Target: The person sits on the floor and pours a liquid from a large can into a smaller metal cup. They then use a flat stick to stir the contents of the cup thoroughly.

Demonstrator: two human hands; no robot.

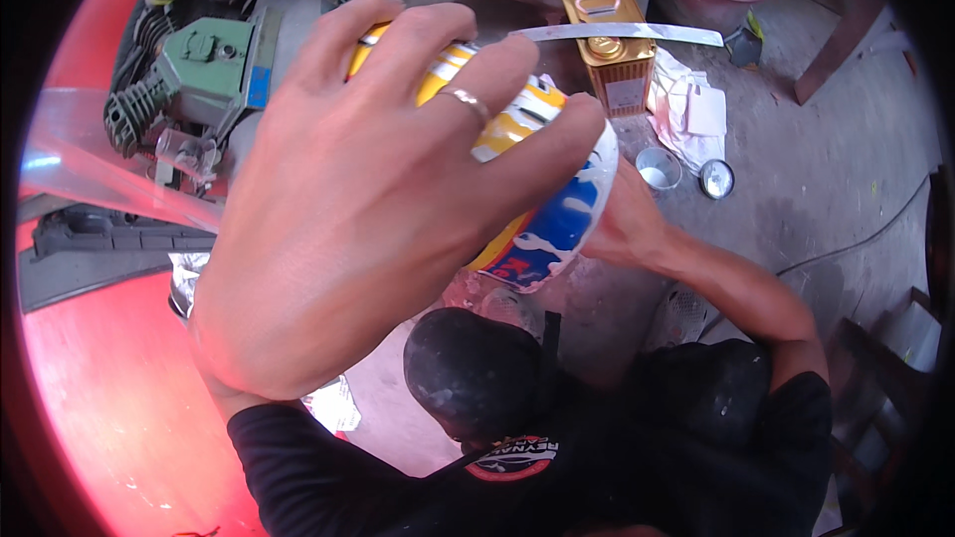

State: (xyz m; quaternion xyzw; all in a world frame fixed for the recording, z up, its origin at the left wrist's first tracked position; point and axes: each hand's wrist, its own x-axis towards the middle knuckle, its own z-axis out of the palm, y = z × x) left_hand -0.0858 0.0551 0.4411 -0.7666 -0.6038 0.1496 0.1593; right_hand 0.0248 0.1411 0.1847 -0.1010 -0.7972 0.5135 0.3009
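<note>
Head view: my left hand (348, 199) wraps the spray can (542, 229) from above, grip closed to steady it; my right hand (622, 224) supports its end, grip hidden, beside the engine (199, 60).

Left hand (368, 199) raised close, fingers spread and curled in a grip, right hand (622, 224) beyond it, mostly hidden

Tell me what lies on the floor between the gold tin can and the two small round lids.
In the head view, a crumpled white cloth lies between the gold tin can and the two small round lids, on the grey concrete floor.
</note>
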